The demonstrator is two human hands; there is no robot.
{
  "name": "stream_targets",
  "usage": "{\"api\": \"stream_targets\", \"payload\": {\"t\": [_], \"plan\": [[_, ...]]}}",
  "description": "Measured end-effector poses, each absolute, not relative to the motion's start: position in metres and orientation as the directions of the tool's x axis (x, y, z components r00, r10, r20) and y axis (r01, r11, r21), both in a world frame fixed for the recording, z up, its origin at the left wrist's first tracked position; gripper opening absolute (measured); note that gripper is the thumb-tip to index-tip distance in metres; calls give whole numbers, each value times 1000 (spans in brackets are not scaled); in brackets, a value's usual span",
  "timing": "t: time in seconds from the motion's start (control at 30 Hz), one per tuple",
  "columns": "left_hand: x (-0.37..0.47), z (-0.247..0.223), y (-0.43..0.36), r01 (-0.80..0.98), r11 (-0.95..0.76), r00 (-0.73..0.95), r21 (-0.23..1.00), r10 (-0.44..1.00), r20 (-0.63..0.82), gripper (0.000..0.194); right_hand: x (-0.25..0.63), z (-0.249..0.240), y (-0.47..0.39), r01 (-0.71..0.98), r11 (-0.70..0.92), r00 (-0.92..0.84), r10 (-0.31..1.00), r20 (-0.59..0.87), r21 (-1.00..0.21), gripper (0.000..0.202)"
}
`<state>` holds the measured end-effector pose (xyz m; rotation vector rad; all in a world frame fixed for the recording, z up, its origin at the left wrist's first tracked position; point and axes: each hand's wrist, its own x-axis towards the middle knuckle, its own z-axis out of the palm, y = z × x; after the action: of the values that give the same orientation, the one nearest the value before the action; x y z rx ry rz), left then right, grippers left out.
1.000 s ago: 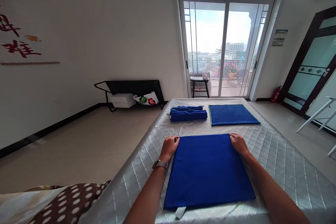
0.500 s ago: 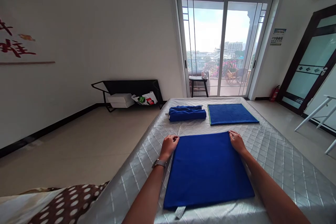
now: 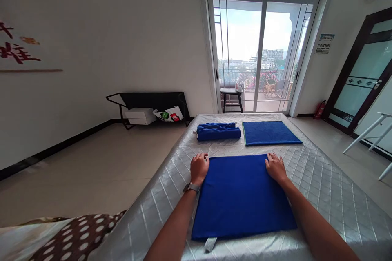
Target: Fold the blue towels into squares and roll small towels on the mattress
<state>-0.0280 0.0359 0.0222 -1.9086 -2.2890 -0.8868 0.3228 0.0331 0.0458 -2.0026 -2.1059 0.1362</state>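
A blue cloth (image 3: 245,195) lies flat on the silver quilted bed cover (image 3: 165,208), with a white tag at its near left edge. My left hand (image 3: 199,168) rests at the cloth's far left corner, its fingers bent but a little apart. At the far right corner lies my right hand (image 3: 275,168), fingers spread, its fingertips on the cloth's edge. Beyond them are a rolled or bunched blue cloth bundle (image 3: 218,132) on the left and another flat blue cloth (image 3: 271,133) with a green edge on the right.
A black rack (image 3: 153,101) holding white boxes (image 3: 139,116) and a printed bag (image 3: 169,115) stands by the wall. Brown dotted fabric (image 3: 82,234) is at the lower left. A white-legged stand (image 3: 364,134) is on the right; glass doors are behind the bed.
Both hands have loosened from their pinch at the cloth's far corners. My left hand and wrist have shifted slightly right, and my right hand's fingers have spread. The cloth is almost unmoved.
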Motion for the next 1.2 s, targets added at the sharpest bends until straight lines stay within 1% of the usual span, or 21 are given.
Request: {"api": "stream_targets", "payload": {"t": [0.1, 0.2, 0.27, 0.4, 0.53, 0.7, 0.83, 0.9, 0.97, 1.07, 1.13, 1.2], "plan": [[-19, 27, 33, 925, -20, -146, 380, 904, 403, 26, 315, 49, 29, 979, 119, -98, 987, 131, -166, 56], [-7, 25, 30, 926, -179, 35, 333, 918, 396, 32, 310, 48, 27, 969, 180, -165, 981, 102, -170, 58], [-2, 19, 29, 929, -229, 125, 291, 935, 333, 39, 309, 45, 28, 965, 184, -176, 983, 59, -186, 59], [-5, 6, 28, 952, -235, 203, 195, 964, 172, 54, 311, 35, 32, 969, 149, -152, 988, -1, -195, 63], [-11, 0, 30, 968, -218, 204, 127, 972, 115, 60, 312, 31, 34, 971, 147, -150, 989, -4, -190, 63], [-12, -4, 31, 980, -186, 175, 74, 975, 134, 58, 309, 33, 32, 970, 134, -141, 990, -18, -203, 64], [-15, 0, 34, 997, -82, 79, 17, 991, 108, 65, 307, 34, 31, 962, 122, -129, 992, -14, -242, 64], [-7, 5, 35, 998, -55, 56, -11, 990, 129, 68, 305, 34, 31, 959, 121, -128, 992, -10, -255, 64], [16, 11, 35, 992, -125, 127, -20, 975, 184, 67, 303, 33, 32, 959, 122, -127, 992, -4, -257, 64], [80, 16, 34, 935, -354, 339, 13, 904, 262, 59, 302, 30, 32, 963, 120, -118, 993, 24, -243, 63], [132, 13, 35, 879, -474, 443, 50, 850, 285, 56, 305, 26, 32, 966, 136, -130, 991, 40, -220, 62], [175, 9, 39, 828, -557, 520, 64, 805, 288, 54, 309, 22, 32, 967, 175, -170, 985, 41, -188, 62]]}}
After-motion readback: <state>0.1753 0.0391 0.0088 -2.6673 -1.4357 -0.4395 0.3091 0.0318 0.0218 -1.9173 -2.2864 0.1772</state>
